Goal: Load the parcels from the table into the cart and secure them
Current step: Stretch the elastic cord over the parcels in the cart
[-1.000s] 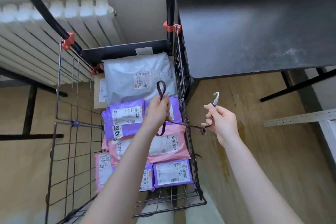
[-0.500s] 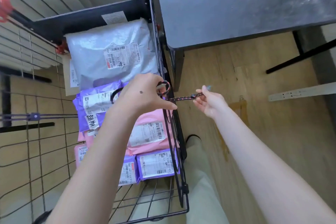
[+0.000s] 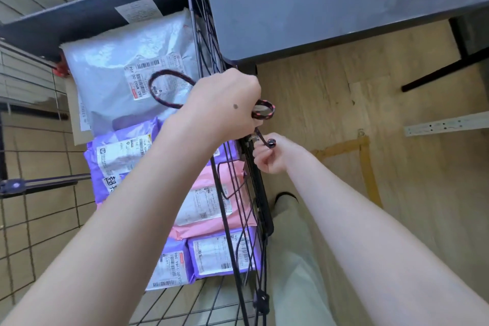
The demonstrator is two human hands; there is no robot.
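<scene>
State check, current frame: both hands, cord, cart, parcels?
left hand: grips the bungee cord mid-length.
right hand: pinches the cord's end at the cart's side rim.
bungee cord: slack, one loop hanging over the grey parcel; hooked to the cart or not, cannot tell.
wire cart: loaded, top open.
grey parcel, purple parcels, pink parcel: lying flat in the cart, not yet strapped.

Hidden, cropped or unreadable

Swallowed by the left hand [image 3: 225, 106]: the stretch of cord [image 3: 151, 86] between its two loops, fingers included. Tucked between the right hand [image 3: 275, 157] and the cart [image 3: 262, 201] rim: the cord's far end. Too blurred to read: labels [image 3: 152, 78] on the parcels [image 3: 105, 69]. Cropped at top and right: the surface [image 3: 317, 8].
</scene>
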